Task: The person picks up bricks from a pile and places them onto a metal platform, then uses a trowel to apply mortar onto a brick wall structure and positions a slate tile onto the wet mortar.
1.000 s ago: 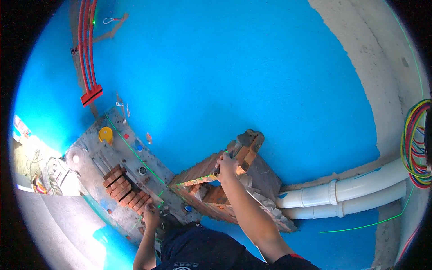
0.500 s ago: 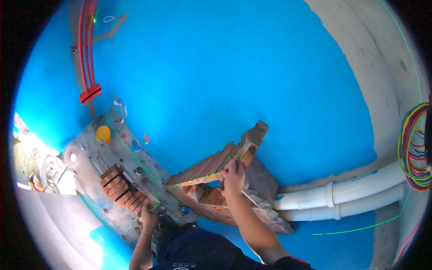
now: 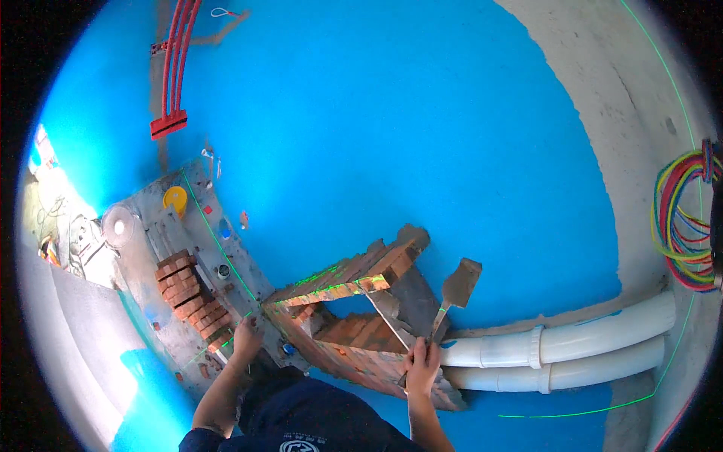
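My right hand (image 3: 422,364) grips the handle of a mortar-coated trowel (image 3: 456,290), its blade raised to the right of a low red brick wall (image 3: 343,282) built against the blue wall. My left hand (image 3: 246,339) rests on the near corner of the brick enclosure (image 3: 354,350), fingers spread, holding nothing that I can see. A green laser line (image 3: 331,286) runs along the top course of bricks.
A stack of loose red bricks (image 3: 188,297) lies on a grey board (image 3: 169,248) to the left, with a yellow disc (image 3: 175,198) beside it. Two white pipes (image 3: 572,350) run to the right. Coloured cables (image 3: 681,226) hang at far right; red conduits (image 3: 177,68) climb the wall.
My right hand has drawn back from the top of the brick wall toward me, and the trowel blade now stands clear to the right of the bricks. The left hand stays at the near corner.
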`<state>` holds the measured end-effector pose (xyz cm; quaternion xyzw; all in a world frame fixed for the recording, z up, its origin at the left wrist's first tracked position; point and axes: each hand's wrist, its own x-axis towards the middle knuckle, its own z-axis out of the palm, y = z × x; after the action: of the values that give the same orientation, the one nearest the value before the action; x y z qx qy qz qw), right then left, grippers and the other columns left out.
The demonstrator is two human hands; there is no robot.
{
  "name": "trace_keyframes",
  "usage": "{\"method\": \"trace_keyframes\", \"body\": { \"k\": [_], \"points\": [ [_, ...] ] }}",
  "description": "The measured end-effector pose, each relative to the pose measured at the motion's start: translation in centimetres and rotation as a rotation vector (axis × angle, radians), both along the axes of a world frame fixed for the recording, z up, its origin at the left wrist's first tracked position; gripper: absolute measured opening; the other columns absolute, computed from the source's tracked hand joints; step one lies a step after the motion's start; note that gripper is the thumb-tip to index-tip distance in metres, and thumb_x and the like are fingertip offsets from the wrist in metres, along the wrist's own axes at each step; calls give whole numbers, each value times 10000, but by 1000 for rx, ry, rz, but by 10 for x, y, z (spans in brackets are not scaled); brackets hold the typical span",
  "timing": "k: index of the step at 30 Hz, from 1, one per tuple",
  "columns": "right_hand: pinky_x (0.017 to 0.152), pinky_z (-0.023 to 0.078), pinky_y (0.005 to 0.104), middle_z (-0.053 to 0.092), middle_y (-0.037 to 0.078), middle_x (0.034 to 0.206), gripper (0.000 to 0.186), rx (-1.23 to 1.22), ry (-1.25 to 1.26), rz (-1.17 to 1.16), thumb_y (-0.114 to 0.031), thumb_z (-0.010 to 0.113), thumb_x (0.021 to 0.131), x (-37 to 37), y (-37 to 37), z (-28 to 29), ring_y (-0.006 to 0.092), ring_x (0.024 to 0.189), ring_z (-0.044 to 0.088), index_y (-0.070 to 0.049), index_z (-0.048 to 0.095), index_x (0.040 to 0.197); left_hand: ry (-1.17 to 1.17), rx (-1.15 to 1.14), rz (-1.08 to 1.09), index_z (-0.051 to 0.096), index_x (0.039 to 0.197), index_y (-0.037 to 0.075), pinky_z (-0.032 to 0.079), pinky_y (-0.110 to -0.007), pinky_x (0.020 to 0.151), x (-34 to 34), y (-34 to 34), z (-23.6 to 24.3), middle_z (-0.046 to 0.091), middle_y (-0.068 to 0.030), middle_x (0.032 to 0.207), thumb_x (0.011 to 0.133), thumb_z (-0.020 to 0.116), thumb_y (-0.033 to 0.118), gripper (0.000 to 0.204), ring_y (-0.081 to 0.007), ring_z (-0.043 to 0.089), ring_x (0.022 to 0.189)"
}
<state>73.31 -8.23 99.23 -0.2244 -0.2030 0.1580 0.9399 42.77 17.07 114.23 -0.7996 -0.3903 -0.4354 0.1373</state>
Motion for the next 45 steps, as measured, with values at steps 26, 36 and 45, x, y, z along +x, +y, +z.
{"method": "trace_keyframes", "body": {
  "k": [26, 36, 45],
  "points": [
    [357, 291, 258, 376, 8, 552, 211, 11, 395, 140, -228, 494, 927, -73, -5, -39, 105, 411, 349, -74, 420, 804, 606, 362, -803, 587, 824, 68, 447, -395, 626, 257, -178, -3, 544, -77, 772, 749, 651, 141, 123, -284, 541, 719],
    [333, 312, 265, 418, 17, 606, 169, 46, 472, 156, -200, 531, 899, -89, 1, -53, 103, 392, 365, -76, 440, 829, 375, 428, -559, 357, 1223, -34, 231, -498, 1050, 297, -168, 15, 416, -211, 1191, 630, 694, 106, 696, -380, 376, 1178],
    [360, 306, 271, 401, 13, 568, 248, 73, 332, 112, -226, 513, 916, -48, 13, -15, 99, 410, 361, -61, 417, 757, 421, 489, -568, 406, 1175, -11, 263, -532, 1024, 314, -170, 66, 460, -214, 1124, 586, 704, 128, 676, -389, 418, 1123]
  ]
}}
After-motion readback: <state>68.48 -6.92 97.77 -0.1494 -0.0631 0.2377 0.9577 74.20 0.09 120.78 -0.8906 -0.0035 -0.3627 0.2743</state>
